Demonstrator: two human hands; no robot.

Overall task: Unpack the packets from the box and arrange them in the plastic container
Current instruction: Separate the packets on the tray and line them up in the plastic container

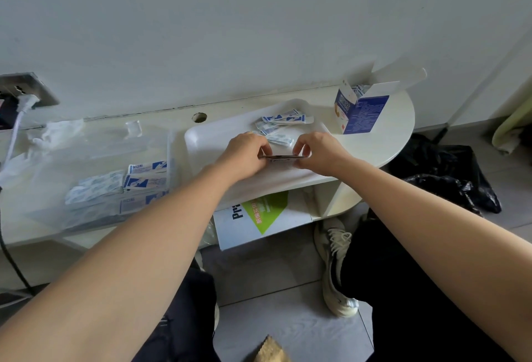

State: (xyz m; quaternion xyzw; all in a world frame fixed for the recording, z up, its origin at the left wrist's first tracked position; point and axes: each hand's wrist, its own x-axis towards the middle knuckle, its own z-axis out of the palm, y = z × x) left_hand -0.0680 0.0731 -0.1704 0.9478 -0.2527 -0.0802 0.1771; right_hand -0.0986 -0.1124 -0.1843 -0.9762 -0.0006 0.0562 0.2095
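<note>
Both the left hand point(247, 152) and the right hand point(316, 152) pinch the ends of a thin stack of packets point(283, 157) (held edge-on) above the white tray point(207, 140). Loose packets point(280, 125) lie on the tray beyond. The open box point(359, 114) stands to the right, the plastic container point(95, 165) to the left.

Table point(383, 142): box point(359, 108), tray point(207, 140) (perhaps plastic)

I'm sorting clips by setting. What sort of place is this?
Probably a home room, not a workshop: a small white table against a wall, a wall socket, tiled floor.
</note>
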